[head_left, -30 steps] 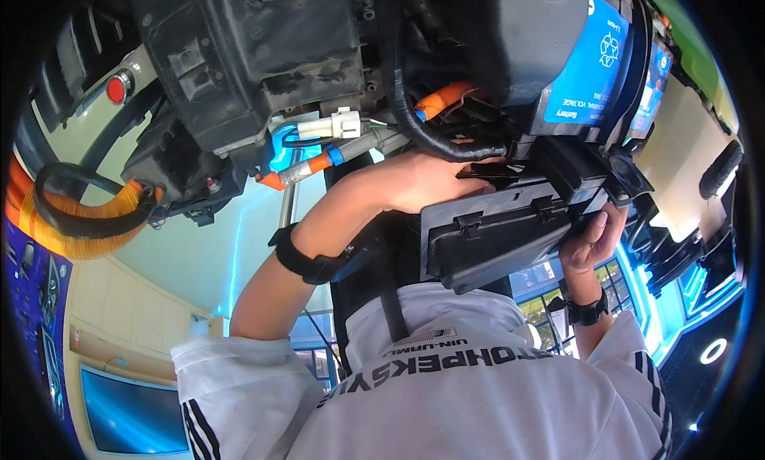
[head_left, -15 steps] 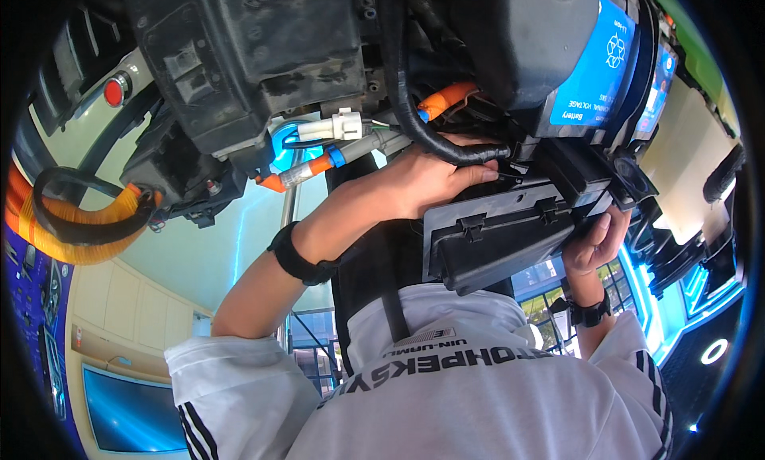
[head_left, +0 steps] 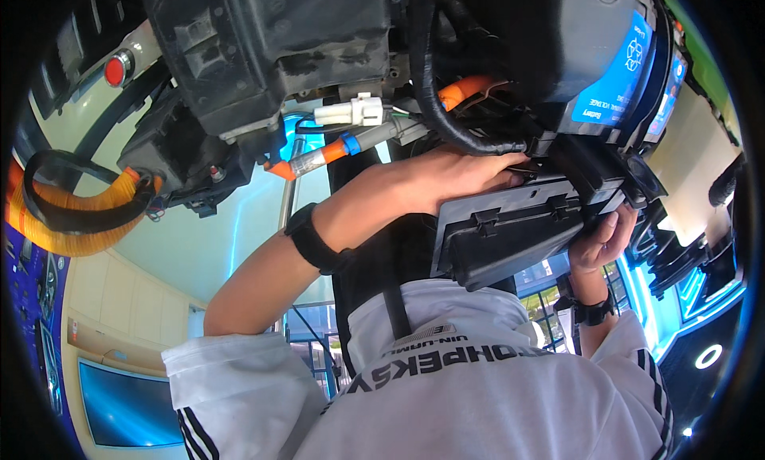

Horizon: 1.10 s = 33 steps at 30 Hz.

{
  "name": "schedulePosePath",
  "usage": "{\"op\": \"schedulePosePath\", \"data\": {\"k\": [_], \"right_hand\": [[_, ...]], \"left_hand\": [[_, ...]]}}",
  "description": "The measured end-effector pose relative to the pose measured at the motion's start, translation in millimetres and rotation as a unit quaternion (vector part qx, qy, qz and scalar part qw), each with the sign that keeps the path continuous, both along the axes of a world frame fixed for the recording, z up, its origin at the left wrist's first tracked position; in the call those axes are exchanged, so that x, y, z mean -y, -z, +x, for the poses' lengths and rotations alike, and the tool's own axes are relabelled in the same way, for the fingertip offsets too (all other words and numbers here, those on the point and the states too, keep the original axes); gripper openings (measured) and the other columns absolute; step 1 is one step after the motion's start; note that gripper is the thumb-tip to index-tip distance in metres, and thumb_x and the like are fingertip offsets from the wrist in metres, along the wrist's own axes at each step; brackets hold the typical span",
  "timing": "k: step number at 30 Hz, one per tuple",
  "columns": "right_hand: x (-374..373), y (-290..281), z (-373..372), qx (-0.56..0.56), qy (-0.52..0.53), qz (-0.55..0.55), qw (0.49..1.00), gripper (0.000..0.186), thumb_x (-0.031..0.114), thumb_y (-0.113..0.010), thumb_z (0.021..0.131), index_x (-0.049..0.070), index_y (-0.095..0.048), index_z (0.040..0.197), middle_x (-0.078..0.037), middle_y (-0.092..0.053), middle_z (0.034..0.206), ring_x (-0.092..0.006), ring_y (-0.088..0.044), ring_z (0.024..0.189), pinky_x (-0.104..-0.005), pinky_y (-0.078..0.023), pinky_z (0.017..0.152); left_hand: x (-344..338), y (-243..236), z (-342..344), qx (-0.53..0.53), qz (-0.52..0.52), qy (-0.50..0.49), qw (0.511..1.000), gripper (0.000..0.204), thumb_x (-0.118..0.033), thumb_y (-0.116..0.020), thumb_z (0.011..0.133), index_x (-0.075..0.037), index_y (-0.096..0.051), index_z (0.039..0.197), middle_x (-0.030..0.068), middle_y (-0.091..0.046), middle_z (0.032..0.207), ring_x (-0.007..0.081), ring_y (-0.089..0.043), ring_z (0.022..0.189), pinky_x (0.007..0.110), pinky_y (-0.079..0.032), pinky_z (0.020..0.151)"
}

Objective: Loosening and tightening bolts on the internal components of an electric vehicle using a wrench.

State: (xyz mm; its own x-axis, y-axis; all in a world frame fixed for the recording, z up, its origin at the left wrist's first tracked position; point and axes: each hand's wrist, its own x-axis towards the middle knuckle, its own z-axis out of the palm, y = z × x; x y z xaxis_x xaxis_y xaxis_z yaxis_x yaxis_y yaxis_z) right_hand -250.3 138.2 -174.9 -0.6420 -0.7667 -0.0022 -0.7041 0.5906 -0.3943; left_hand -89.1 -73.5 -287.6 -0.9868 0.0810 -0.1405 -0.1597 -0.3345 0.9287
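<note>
Curled fingers of your right hand sit at the right end of the black box, apparently to steady it; whether they clasp it cannot be told. Your left hand reaches along the box's upper edge, beneath the black cable, fingertips hidden, its grip likewise unclear. The box lies tilted below the blue-labelled grey unit, probably leaving room for fingers behind its rim.
</note>
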Motion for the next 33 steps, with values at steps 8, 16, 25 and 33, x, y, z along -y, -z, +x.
{"op": "schedulePosePath", "data": {"k": [8, 16, 25, 33], "right_hand": [[6.6, -0.9, 3.9, -0.015, 0.013, 0.015, 1.0, 0.031, 0.015, -0.037, 0.094, -0.01, -0.056, 0.095, -0.021, -0.057, 0.102, -0.0291, -0.054, 0.094, -0.0359, -0.039, 0.088], [4.2, 0.0, 0.0, -0.003, -0.016, -0.001, 1.0, 0.029, 0.014, -0.038, 0.094, -0.009, -0.054, 0.099, -0.018, -0.056, 0.103, -0.0273, -0.053, 0.095, -0.0348, -0.039, 0.087], [3.2, -1.3, 2.4, 0.001, -0.006, 0.017, 1.0, 0.031, 0.014, -0.038, 0.094, -0.009, -0.055, 0.104, -0.017, -0.056, 0.108, -0.0261, -0.052, 0.1, -0.0343, -0.037, 0.092], [-5.8, -1.6, 1.0, 0.006, 0.021, 0.038, 0.999, 0.04, 0.017, -0.035, 0.097, -0.012, -0.047, 0.122, -0.018, -0.054, 0.122, -0.025, -0.051, 0.111, -0.0333, -0.035, 0.098]], "left_hand": [[1.9, -0.9, -3.3, 0.042, 0.032, 0.012, 0.999, 0.036, -0.011, -0.052, 0.089, -0.005, -0.05, 0.125, 0.0209, -0.061, 0.106, 0.034, -0.061, 0.097, 0.039, -0.048, 0.081], [4.9, -2.1, -12.7, 0.067, 0.043, 0.066, 0.995, 0.044, -0.017, -0.05, 0.091, -0.012, -0.045, 0.134, 0.0173, -0.061, 0.113, 0.0306, -0.06, 0.1, 0.036, -0.047, 0.085], [0.2, -1.1, -29.3, 0.095, 0.1, 0.091, 0.986, 0.039, -0.022, -0.05, 0.09, -0.005, -0.05, 0.126, 0.0162, -0.061, 0.113, 0.0278, -0.06, 0.1, 0.035, -0.045, 0.088], [-9.7, 4.5, -32.2, 0.078, 0.123, 0.1, 0.984, 0.04, -0.021, -0.048, 0.091, -0.004, -0.049, 0.127, 0.0147, -0.062, 0.113, 0.0255, -0.058, 0.102, 0.035, -0.043, 0.09]]}}
